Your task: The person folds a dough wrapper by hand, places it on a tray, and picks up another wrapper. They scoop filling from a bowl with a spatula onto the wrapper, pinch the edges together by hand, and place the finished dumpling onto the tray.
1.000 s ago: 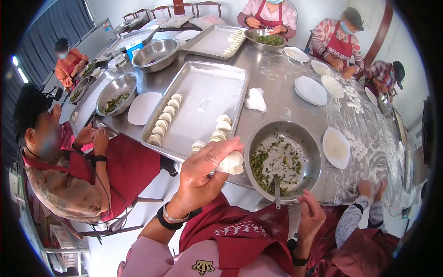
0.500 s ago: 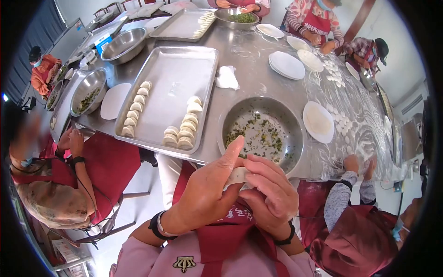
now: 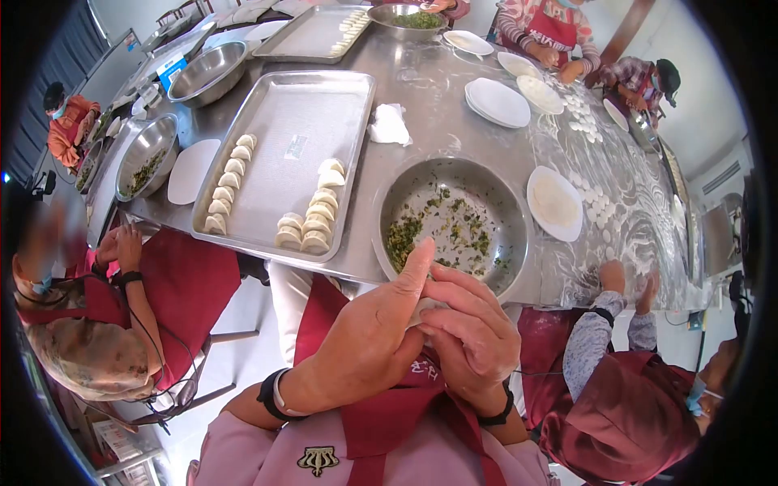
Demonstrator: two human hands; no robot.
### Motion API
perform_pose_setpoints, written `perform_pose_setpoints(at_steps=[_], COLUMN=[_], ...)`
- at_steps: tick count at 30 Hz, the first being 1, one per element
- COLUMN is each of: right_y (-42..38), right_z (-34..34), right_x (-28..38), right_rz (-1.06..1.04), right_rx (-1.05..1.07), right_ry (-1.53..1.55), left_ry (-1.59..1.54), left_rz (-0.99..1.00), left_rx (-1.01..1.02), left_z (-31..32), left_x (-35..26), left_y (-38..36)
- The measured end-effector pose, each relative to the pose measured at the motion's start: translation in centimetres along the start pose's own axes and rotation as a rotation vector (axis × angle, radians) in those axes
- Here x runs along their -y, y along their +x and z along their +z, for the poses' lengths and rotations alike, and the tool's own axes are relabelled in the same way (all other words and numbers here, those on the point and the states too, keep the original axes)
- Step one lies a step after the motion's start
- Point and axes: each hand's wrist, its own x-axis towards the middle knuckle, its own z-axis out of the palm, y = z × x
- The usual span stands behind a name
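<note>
A pale dumpling [image 3: 424,309] is pinched between my two hands, mostly covered by the fingers. My left hand [image 3: 365,336] is closed on its left side, thumb pointing up. My right hand [image 3: 470,328] wraps its fingers round the other side. Just beyond them stands a steel bowl [image 3: 512,202] with chopped green filling [image 3: 405,243] inside. To the left, a metal tray [image 3: 271,105] holds rows of folded dumplings [image 3: 318,215], some along its left side and more towards its right.
White plates [image 3: 555,202] and a crumpled white cloth [image 3: 391,125] lie on the steel table [image 3: 438,97]. Flour and dough rounds [image 3: 598,206] are at the right. Co-workers sit close on both sides; others are across the table. More bowls [image 3: 209,73] stand at the left.
The view has shifted slightly, so the table items appear a little higher and further left. My fingers have closed further over the dumpling, and less of it shows.
</note>
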Motion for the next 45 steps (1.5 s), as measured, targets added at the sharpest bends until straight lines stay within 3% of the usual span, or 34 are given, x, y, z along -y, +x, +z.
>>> perform_pose_setpoints(at_steps=[8, 11, 19, 22, 25, 29, 31, 35, 38, 41, 45], right_y=[-0.5, -0.5, -0.8, -1.7, -2.4, -1.8, -2.1, -2.5, -2.6, -3.2, -4.6], right_z=[0.2, 0.1, 1.2, 0.9, 1.1, 1.0, 1.4, 1.8, 2.5, 1.6, -0.9], right_x=[-0.3, -0.5, -1.0, -2.4, -3.1, -2.6, -2.7, -3.1, -3.0, -2.7, -2.5], right_rz=[-0.003, 0.024, 0.22, 0.147, 0.131, 0.17, 0.166, 0.113, 0.16, 0.252, 0.373], right_rx=[-0.026, -0.015, -0.086, 0.039, 0.018, 0.022, -0.039, 0.037, 0.052, 0.039, 0.002], right_ry=[-0.006, 0.029, 0.137, 0.101, 0.177, 0.07, 0.032, -0.156, -0.122, -0.076, -0.112], left_ry=[-0.001, -0.066, -0.688, -0.826, -0.968, -1.185, -1.293, -1.397, -1.322, -0.976, -0.489], left_rz=[-0.03, -0.156, -0.401, -0.46, -0.53, -0.514, -0.551, -0.654, -0.666, -0.697, -0.579], left_rx=[0.004, 0.046, 0.059, 0.066, 0.138, 0.189, 0.155, 0.176, 0.141, 0.143, -0.074], left_z=[0.3, 0.1, 2.0, 2.0, 1.4, 1.0, 1.3, 1.5, 1.7, -0.3, -4.5], left_x=[-0.6, -0.9, 1.3, 1.0, 0.8, 1.3, 1.2, 1.2, 2.6, 5.4, 13.2], left_y=[-0.1, -0.1, -0.8, -0.7, -0.3, -0.1, -0.2, -0.1, -0.5, -0.7, -0.5])
